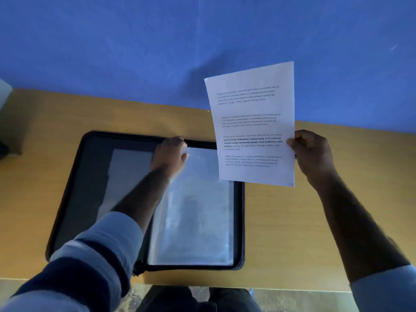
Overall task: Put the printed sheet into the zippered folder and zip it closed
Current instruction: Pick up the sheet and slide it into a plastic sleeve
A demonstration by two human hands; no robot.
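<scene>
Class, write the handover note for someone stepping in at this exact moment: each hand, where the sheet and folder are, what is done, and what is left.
Left hand: on the top edge of the clear sleeve, fingers curled and apparently pinching it; the view is blurred.
Right hand: pinches the right edge of the printed sheet, held upright in the air above the folder's far right corner.
Zippered folder: lies unzipped and open flat on the wooden table.
Done: folder opened, sheet picked up.
Left: slide the sheet in, close the folder, zip it shut.
</scene>
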